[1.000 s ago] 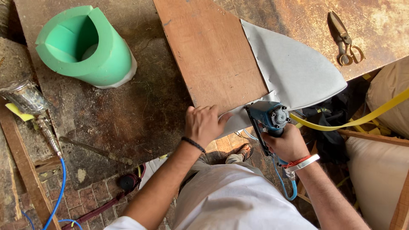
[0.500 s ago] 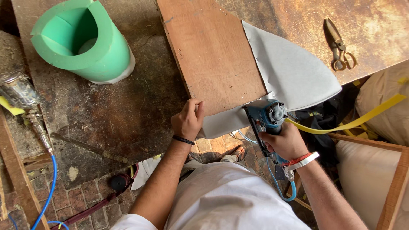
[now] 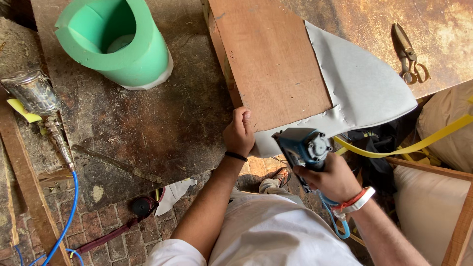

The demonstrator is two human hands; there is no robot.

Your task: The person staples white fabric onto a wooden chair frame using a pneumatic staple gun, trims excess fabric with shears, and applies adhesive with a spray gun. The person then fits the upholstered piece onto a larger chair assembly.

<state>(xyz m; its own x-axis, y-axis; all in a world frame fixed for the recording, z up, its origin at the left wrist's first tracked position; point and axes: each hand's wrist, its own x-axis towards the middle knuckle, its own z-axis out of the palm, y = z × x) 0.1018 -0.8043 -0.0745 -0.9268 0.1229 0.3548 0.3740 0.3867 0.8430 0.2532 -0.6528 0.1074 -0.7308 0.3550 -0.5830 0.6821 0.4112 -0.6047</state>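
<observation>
Left fingers (image 3: 242, 118) pinch fabric (image 3: 362, 83) at the board (image 3: 268, 59) corner; right fingers (image 3: 315, 173) grip stapler (image 3: 303, 148). Right edge stapled, near edge partly.

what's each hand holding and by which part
Right hand grips the blue staple gun by its handle. Left hand clasps the wooden panel at its near corner.

No packages, labels, signs or screens can be seen.

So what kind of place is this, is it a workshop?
Probably an upholstery workshop. The right hand holds a blue staple gun by grey fabric stapled over a wooden board; green foam and old shears lie on the worn bench.
</observation>
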